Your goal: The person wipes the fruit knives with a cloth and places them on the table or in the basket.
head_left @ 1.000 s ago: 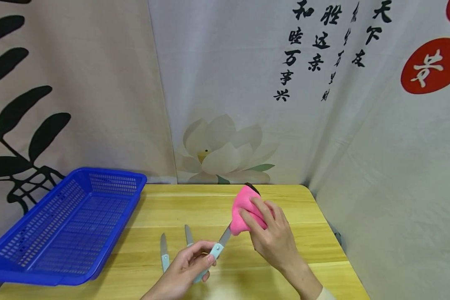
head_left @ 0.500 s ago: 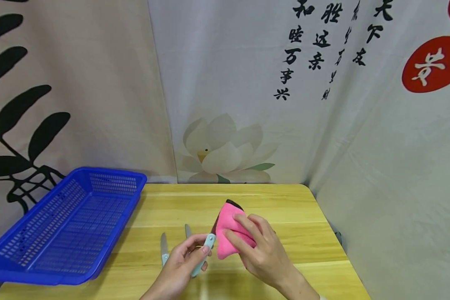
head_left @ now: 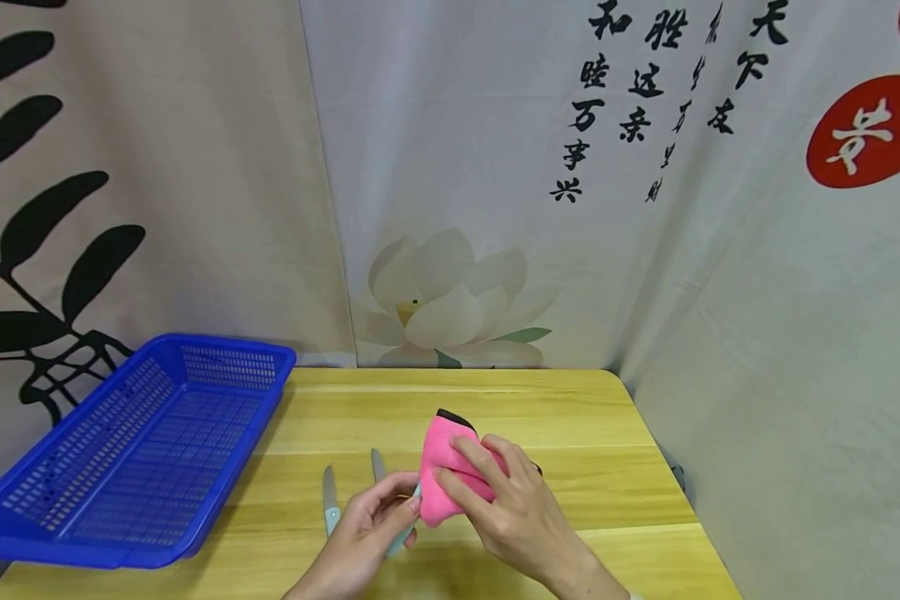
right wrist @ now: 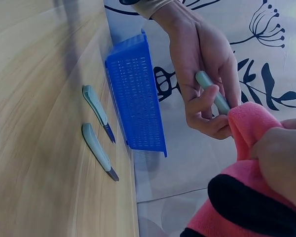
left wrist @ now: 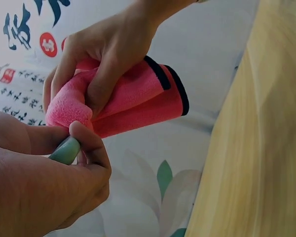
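With my left hand I grip the pale blue-green handle of a knife, held above the table. Pressed up to the handle's upper end is a folded pink cloth with dark edging, which covers the blade. My right hand holds this cloth, fingers bent over its folds. In the right wrist view the cloth's fold meets the handle beside my left fingertips. Two more knives, one nearer the basket and another beside it, lie on the table, partly hidden by my left hand in the head view.
A blue perforated plastic basket stands at the table's left side. The wooden table ends at a fabric backdrop with printed writing and a flower. Another curtain side hangs along the right.
The cloth in my right hand has moved left and down along the blade to the handle, hiding the blade that showed earlier. My left hand has stayed nearly still.
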Demonstrator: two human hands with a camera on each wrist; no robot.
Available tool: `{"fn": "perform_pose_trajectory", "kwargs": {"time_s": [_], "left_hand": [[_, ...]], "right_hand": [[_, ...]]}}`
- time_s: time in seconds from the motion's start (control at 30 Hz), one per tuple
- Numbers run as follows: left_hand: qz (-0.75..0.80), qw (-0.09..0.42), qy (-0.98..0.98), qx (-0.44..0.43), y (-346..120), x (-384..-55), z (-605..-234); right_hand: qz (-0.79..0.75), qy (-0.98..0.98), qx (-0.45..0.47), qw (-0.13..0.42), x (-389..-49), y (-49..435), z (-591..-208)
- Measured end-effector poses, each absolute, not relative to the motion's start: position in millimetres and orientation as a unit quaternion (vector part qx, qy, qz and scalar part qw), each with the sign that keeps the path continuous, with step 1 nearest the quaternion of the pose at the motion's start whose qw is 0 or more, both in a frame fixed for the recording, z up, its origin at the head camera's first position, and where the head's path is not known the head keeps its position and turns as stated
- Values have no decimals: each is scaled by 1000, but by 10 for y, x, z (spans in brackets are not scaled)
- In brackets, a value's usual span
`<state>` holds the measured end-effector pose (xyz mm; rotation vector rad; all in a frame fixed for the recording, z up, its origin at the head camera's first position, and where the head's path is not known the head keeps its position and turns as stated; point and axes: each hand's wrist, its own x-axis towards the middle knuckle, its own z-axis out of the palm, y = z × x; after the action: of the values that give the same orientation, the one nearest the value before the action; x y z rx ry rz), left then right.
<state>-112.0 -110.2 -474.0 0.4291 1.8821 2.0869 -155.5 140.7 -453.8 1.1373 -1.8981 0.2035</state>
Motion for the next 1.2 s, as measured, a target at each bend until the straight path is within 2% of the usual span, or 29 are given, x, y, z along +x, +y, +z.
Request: {"fn": "perform_pose_trajectory", "kwargs": {"time_s": [0.63, 1.03, 1.2], "left_hand": [[719, 176, 655, 149, -1127, -1101, -4733], [720, 176, 656, 141, -1154, -1082, -4757], [726, 164, 658, 117, -1167, -1092, -4733]], "right_hand": [[86, -745, 430, 503, -1819, 1516, -4492], [123, -778, 370, 493, -2001, 1796, -4399], [147, -756, 387, 507, -1929, 1758, -4391]]}}
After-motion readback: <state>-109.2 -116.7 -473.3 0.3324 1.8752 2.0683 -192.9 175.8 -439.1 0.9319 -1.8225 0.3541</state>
